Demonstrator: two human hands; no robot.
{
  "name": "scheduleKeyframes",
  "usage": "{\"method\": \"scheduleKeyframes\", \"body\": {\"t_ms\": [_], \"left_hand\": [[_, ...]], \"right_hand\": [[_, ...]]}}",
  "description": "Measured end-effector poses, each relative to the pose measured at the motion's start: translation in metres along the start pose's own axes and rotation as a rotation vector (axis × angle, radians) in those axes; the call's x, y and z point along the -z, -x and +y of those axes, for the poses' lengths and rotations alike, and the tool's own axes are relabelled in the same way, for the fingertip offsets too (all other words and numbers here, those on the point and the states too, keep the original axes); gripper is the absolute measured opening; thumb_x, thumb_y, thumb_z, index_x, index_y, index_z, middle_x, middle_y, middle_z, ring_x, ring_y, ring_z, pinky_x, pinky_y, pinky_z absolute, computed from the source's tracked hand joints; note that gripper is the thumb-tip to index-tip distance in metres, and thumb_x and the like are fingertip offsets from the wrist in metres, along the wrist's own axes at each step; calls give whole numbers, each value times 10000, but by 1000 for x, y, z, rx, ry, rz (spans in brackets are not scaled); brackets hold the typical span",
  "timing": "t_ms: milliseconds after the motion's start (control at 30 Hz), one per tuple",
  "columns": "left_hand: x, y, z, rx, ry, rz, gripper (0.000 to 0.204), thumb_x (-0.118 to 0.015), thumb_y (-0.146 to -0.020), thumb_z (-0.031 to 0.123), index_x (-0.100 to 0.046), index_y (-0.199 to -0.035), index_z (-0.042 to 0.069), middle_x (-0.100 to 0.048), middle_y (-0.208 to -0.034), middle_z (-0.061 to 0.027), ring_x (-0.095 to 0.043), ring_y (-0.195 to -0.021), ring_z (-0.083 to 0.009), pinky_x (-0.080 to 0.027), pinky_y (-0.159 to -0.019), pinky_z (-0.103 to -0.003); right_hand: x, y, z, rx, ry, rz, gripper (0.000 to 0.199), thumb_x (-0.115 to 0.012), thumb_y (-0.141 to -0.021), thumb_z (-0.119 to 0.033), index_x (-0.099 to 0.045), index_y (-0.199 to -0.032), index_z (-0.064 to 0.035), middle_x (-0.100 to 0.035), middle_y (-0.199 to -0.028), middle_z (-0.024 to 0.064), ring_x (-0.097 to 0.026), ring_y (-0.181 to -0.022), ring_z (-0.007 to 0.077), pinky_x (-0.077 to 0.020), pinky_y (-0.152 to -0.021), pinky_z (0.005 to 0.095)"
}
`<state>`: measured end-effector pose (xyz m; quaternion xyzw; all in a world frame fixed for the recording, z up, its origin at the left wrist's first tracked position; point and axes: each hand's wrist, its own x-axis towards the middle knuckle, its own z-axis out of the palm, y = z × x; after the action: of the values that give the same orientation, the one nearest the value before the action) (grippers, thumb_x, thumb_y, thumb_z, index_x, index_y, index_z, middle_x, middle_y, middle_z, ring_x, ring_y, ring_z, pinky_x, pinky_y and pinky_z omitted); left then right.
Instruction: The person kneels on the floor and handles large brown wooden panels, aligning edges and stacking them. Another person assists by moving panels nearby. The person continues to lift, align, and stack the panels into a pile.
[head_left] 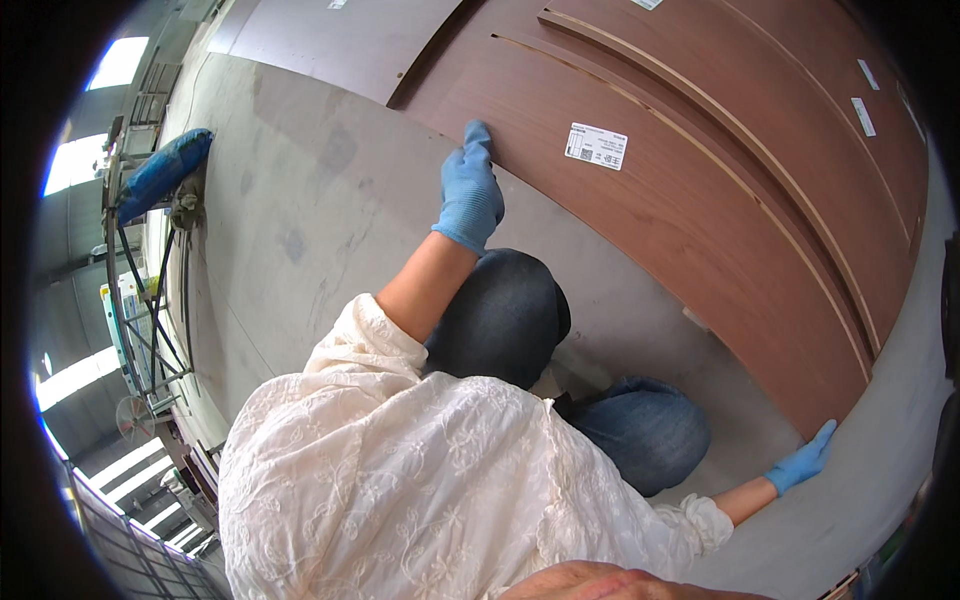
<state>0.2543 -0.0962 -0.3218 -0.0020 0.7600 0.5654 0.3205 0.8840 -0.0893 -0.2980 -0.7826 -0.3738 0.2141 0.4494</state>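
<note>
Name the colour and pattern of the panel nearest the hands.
The panel is reddish brown with faint wood grain, shown best in the head view.

Industrial workshop, large wooden panels (690, 235), grey floor (270, 190), fan (133, 418)

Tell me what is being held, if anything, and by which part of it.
The left hand is at the near edge of the brown panel, the right hand at its near right corner; whether they grip it cannot be told.
</note>
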Motion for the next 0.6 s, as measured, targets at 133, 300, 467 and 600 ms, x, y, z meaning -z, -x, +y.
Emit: {"method": "scheduleKeyframes", "body": {"t_ms": [133, 300, 467, 600], "left_hand": [[8, -5, -11, -174, -120, 25, 596, -671, -1014, 563, -683, -1190, -6, -682, -1114, -104, -617, -1018, -230, -512, -936, -414], [16, -13, -19, -421, -29, -56, 556, -714, -1015, 461, -626, -1236, -42, -665, -1260, -120, -601, -1155, -207, -467, -1057, -382], [23, -21, -8, -488, -2, -98, 455, -757, -998, 409, -630, -1185, 14, -666, -1193, -92, -616, -1080, -172, -516, -976, -362], [13, -20, -6, -501, -25, -25, 863, -767, -981, 404, -351, -1563, -78, -557, -1442, -173, -575, -1244, -244, -485, -1081, -406]], "right_hand": [[2, -7, 16, 53, 114, -3, 658, -578, -1103, -364, -429, -1582, 61, -443, -1640, 218, -503, -1444, 310, -389, -1225, 405], [9, 3, 62, -108, -182, 161, 648, -582, -1100, -399, -496, -1531, 78, -542, -1562, 176, -561, -1376, 289, -460, -1151, 412], [2, 12, 78, -64, -213, 304, 629, -609, -1088, -405, -529, -1508, 57, -559, -1550, 176, -535, -1421, 281, -434, -1181, 432], [-6, 13, 59, -104, -282, 362, 547, -638, -1071, -396, -626, -1427, 19, -670, -1381, 111, -615, -1238, 198, -477, -1089, 378]]}}
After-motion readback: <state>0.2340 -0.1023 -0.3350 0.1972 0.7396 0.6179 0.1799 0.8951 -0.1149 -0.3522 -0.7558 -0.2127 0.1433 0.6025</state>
